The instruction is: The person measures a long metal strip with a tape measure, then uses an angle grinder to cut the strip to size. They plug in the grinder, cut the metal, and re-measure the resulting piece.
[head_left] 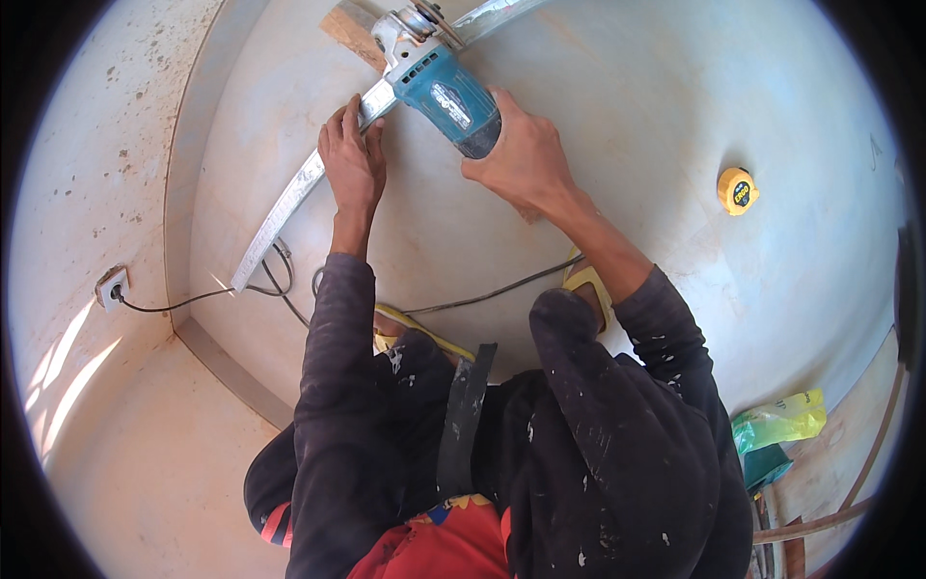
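"Where's the angle grinder (449, 101)?"

"Twelve o'clock, over the metal strip (299, 183), which bends down toward nine."

"And the hands?"

"Apart from each other. The right hand (524, 154), near one, is wrapped round the grinder's rear; the left hand (353, 159), near eleven, pinches the strip."

"Farther out?"

"Wooden piece (353, 35) at eleven, yellow tape measure (738, 191) past two, wall socket (113, 287) at nine."

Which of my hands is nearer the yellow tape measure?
Your right hand: it grips the angle grinder, left of the tape measure; your left hand is farther left, holding the metal strip.
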Tool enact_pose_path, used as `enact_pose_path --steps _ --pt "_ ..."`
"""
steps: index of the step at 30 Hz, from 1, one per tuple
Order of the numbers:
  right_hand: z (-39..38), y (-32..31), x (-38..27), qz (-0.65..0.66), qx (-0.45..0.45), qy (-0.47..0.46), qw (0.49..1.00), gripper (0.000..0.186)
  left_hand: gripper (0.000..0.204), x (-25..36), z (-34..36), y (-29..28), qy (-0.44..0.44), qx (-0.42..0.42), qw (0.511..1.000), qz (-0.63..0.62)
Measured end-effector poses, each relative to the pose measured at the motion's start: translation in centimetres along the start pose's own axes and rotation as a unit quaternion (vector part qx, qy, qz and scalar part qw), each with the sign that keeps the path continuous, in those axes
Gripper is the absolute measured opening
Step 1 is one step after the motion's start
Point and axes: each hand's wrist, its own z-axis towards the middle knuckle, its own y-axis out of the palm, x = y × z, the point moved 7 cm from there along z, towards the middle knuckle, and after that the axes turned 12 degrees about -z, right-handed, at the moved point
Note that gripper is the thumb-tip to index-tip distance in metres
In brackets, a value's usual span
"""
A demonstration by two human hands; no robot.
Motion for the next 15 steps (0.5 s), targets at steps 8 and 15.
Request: enact_pose_path --steps 8,15 --pt "-0.02 0.07 -0.25 -0.006 0.003 -0.012 1.0 0.075 0.043 -0.1 -0.16 0.06 -0.004 0.003 1.0 0.003" --pt "0.03 -0.05 -0.57 -0.001 -0.007 -0.003 1.0 0.075 0.043 -0.13 -0.11 0.02 -0.008 0.004 1.0 0.004"
